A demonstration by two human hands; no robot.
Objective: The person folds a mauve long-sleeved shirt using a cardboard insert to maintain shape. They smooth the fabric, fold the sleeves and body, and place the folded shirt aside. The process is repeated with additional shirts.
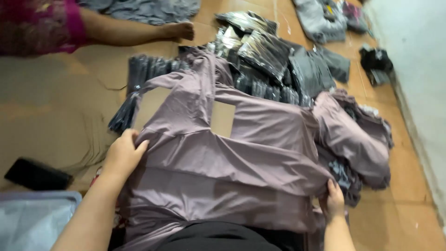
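Note:
A mauve garment point(223, 162) lies spread flat in front of me on the floor, with a tan cardboard sheet point(222, 118) showing under its upper part. My left hand point(123, 153) presses on the garment's left edge, fingers bent over the fold. The garment's right edge is pinched by my right hand point(333, 201), low at the right. One sleeve runs up toward the far side.
A pile of mauve garments point(357, 135) lies to the right. Glossy plastic-bagged packs point(260, 51) are stacked beyond. Another person's leg and foot point(139, 31) rest at the top left. There is a black phone-like object point(37, 174) and a pale bin point(32, 218) at left, and a wall point(418, 60) at right.

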